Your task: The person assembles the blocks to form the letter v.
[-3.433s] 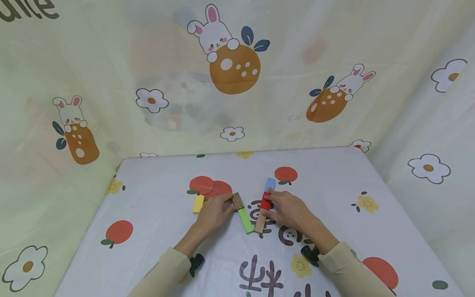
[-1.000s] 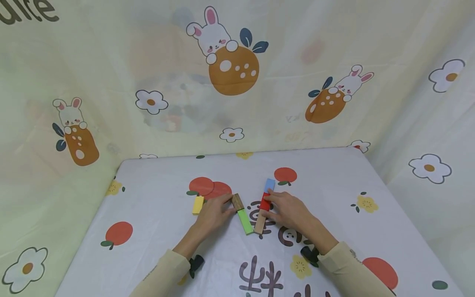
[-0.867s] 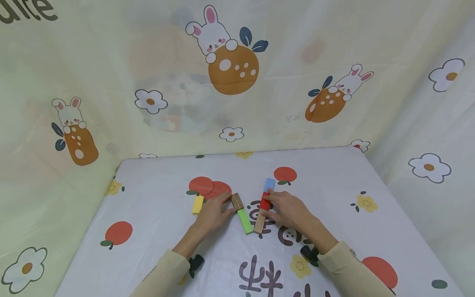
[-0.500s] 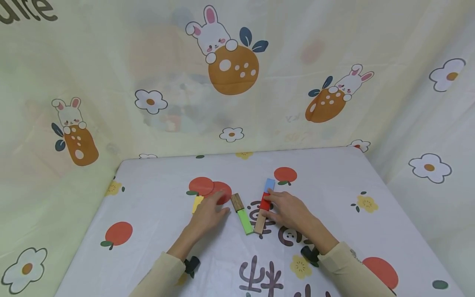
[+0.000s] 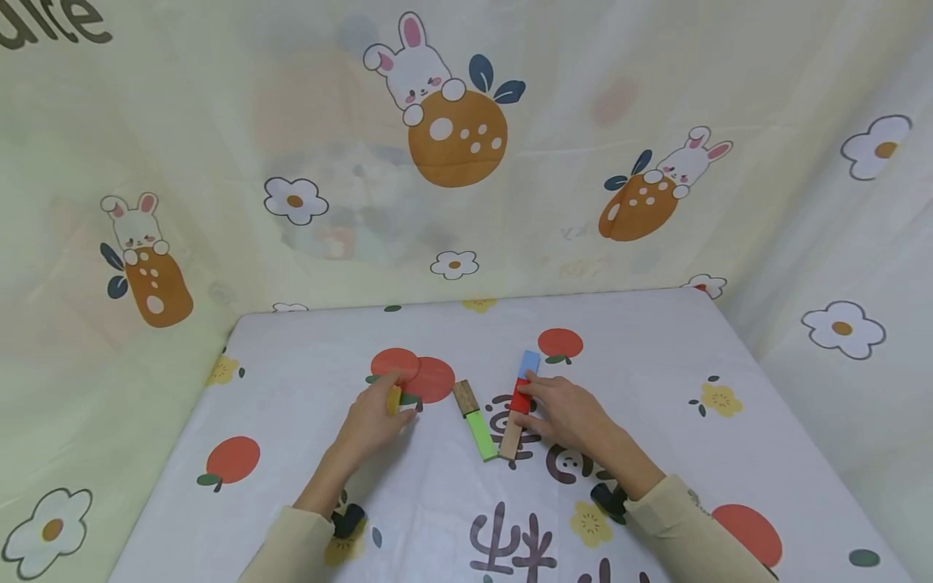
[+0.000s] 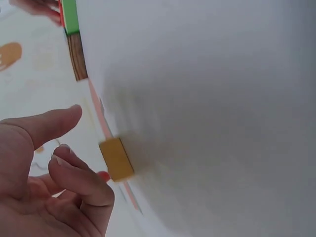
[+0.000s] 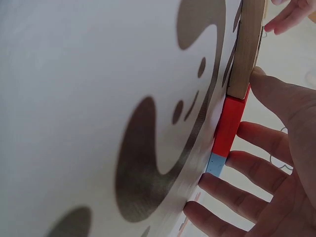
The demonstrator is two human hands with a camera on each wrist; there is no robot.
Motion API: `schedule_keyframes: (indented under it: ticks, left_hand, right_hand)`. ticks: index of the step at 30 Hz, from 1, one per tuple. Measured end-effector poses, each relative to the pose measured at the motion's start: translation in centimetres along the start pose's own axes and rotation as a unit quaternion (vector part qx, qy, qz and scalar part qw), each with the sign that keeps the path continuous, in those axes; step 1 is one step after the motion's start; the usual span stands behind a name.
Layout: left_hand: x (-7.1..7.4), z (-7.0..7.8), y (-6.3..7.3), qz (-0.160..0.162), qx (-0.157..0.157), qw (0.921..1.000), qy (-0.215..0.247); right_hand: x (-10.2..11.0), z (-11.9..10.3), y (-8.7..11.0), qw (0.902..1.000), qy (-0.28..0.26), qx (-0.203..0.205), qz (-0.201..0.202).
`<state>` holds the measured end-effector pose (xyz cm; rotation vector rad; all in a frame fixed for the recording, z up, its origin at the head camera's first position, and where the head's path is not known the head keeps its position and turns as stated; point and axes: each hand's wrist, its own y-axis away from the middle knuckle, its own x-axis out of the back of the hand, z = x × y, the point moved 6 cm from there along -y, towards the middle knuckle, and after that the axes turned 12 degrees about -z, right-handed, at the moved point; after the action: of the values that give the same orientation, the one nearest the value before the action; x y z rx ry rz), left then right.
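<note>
My left hand [image 5: 370, 419] hovers at a yellow block [image 5: 394, 400], which it partly covers in the head view. In the left wrist view the thumb stands apart from the loosely bent fingers, with the yellow block [image 6: 117, 159] just beyond the fingertips. My right hand [image 5: 572, 409] rests its outstretched fingertips on the right row: a blue block [image 5: 530, 363], a red block [image 5: 521, 397] and a tan wooden block [image 5: 510, 436] end to end. Its thumb touches the tan block [image 7: 245, 49]. Facing that row, a dark brown wooden block [image 5: 466, 398] meets a green block [image 5: 481, 436].
The two rows slant towards each other and nearly meet at the near end, like a V. A white cloth with printed fruit and flowers covers the table [image 5: 641, 348]. A printed curtain [image 5: 554, 219] hangs behind and at the sides.
My left hand has let go of the dark brown block and moved left to the yellow block. The right hand and both rows have stayed in place.
</note>
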<state>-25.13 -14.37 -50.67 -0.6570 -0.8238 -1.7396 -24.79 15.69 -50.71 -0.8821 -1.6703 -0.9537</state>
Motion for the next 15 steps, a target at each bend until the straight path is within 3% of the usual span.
schedule_keyframes:
  ticks: [8,15]
  left_hand:
    - [1.1,-2.1,0.4,-0.025,0.002,0.9996,0.012]
    - [1.1,-3.4,0.4,-0.063,0.007,0.9973,0.037]
  right_hand:
    - [-0.2,0.1,-0.1,1.0,0.003,-0.002,-0.002]
    - [-0.2,0.1,-0.1,1.0,0.001,-0.001,-0.004]
